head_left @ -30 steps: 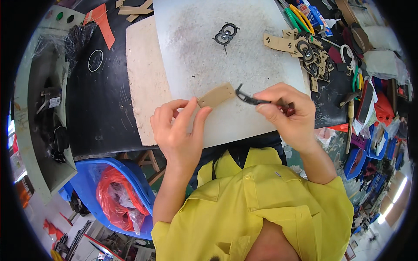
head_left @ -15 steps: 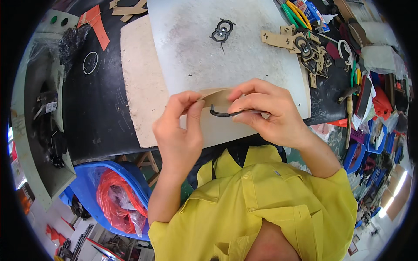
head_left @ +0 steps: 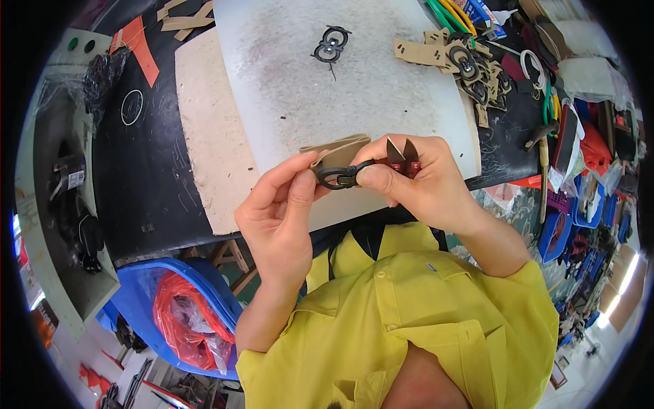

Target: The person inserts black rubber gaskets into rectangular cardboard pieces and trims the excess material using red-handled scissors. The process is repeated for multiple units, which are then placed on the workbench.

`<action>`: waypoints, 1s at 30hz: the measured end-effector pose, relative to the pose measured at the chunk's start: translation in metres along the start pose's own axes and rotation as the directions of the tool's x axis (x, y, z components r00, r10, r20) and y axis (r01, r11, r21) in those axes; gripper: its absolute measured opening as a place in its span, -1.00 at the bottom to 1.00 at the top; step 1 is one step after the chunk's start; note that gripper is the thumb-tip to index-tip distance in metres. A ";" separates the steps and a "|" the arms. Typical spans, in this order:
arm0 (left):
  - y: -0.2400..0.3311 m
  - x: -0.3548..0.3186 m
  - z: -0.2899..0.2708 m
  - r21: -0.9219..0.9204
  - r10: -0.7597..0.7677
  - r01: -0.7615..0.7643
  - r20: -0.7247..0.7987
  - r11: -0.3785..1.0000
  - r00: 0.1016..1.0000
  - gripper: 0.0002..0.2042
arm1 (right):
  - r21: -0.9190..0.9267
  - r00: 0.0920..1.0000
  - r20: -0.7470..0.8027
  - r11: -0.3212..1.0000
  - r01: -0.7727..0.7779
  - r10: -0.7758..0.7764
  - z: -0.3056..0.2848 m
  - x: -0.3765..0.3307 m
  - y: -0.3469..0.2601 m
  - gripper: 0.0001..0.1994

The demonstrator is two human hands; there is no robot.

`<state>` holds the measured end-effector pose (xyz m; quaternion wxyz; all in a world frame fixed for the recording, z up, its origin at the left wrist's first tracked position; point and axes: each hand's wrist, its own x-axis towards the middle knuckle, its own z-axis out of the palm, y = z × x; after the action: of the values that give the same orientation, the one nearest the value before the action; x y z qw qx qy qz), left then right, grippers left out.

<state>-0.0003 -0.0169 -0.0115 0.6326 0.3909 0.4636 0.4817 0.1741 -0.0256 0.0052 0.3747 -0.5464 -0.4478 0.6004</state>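
Note:
My left hand pinches one end of a folded tan strip between thumb and fingers. My right hand grips a black ring-shaped piece, which looks like a buckle, at its right end. Small snips with dark blades and red parts are tucked into that same hand, blades pointing away from me. The black piece lies against the near side of the strip, between both hands. How the two are joined is hidden by my fingers. Farther off, a similar black double-ring piece with a loose tail rests on the white board.
At the back right lies a pile of tan strips with black rings. A pale board sits under the white one on the black table. A blue tub with red plastic bags stands at lower left.
My right hand has turned, so the snips' blades now show and the black piece faces up with its rings visible. The strip is now folded over. The whole view has shifted slightly.

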 end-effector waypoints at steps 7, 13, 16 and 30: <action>-0.005 0.004 -0.005 -0.108 -0.092 0.101 0.086 0.989 0.992 -0.84 | -0.038 0.996 0.083 0.998 0.041 -0.038 -0.010 0.002 0.010 -0.92; -0.007 0.003 -0.001 -0.044 -0.050 0.055 0.117 0.998 0.992 -0.83 | -0.032 0.996 0.084 0.999 -0.036 0.039 -0.014 0.004 0.004 -0.94; -0.003 0.002 0.006 -0.056 -0.025 0.032 0.124 0.998 0.992 -0.80 | 0.057 0.997 -0.049 0.996 0.064 -0.062 -0.009 0.004 0.007 -0.91; -0.003 0.001 0.005 0.006 -0.198 0.199 0.108 0.980 0.974 -0.78 | -0.362 0.897 -0.030 0.841 0.402 -0.441 -0.002 -0.009 0.007 -0.74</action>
<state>0.0055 -0.0169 -0.0128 0.7027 0.3667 0.4641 0.3954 0.1772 -0.0360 0.0016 0.4200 -0.5244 -0.6338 0.3833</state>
